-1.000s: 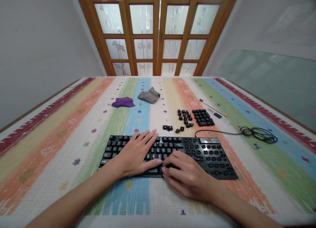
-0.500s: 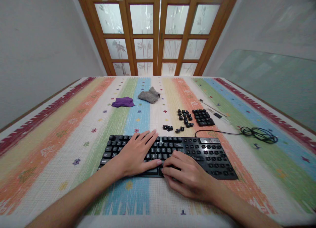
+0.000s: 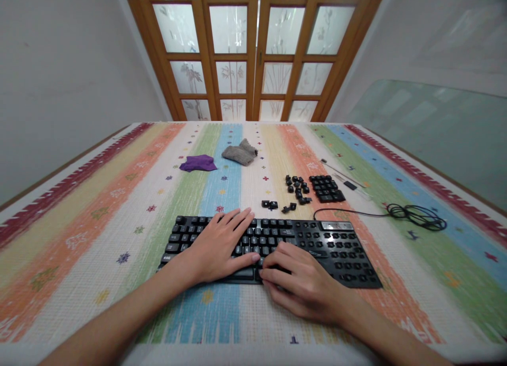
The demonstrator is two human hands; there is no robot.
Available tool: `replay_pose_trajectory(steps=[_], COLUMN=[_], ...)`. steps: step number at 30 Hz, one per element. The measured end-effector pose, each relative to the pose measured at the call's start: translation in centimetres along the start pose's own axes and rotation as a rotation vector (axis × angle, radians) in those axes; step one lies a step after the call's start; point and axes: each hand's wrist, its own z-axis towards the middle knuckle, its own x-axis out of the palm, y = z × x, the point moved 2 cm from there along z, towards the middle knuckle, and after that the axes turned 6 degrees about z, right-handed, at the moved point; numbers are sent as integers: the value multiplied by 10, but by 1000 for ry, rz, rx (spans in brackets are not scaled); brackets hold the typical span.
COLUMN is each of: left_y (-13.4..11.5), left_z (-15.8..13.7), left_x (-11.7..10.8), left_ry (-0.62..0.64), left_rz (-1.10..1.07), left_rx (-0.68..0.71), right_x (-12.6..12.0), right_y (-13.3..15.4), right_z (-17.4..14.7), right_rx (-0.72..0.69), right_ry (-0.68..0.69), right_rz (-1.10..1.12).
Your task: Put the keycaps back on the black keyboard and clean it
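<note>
A black keyboard point(image 3: 253, 244) lies in front of me, its right part bare of keycaps and showing rows of key sockets. My left hand point(image 3: 225, 244) rests flat across its left and middle keys, fingers stretched out and thumb pointing right. Beside that thumb, my right hand point(image 3: 301, 281) is curled over the lower row, with thumb and fingers bent together at the keys. What those fingertips grip, if anything, is hidden by the hand. Behind the keyboard sit loose black keycaps point(image 3: 303, 187), a neat block of keycaps point(image 3: 326, 188) and a pair of keycaps point(image 3: 270, 204).
A purple cloth point(image 3: 198, 163) and a grey cloth point(image 3: 240, 152) lie farther back on the striped tablecloth point(image 3: 130, 223). The keyboard's coiled cable point(image 3: 415, 216) is at the right. A thin brush-like stick point(image 3: 344, 174) and a small black piece point(image 3: 350, 185) lie behind the keycaps.
</note>
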Motion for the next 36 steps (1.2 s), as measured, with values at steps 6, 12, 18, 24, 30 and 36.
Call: replay_pose_trajectory(steps=[6, 12, 18, 24, 30, 36], left_y=[0, 0, 0, 0, 0, 0], left_z=[0, 0, 0, 0, 0, 1], left_x=[-1, -1, -1, 0, 0, -2], left_ry=[-5, -2, -17, -33, -58, -37], left_rz=[-13, -10, -3, 2, -8, -26], left_rx=[8, 9, 13, 19, 26, 24], right_x=[1, 1, 1, 1, 2, 4], right_y=[0, -1, -1, -1, 0, 0], right_z=[0, -1, -1, -2, 0, 0], right_rx=[21, 11, 3, 18, 49, 83], right_ry=[12, 10, 9, 15, 30, 33], right_rz=[14, 30, 23, 22, -19, -18])
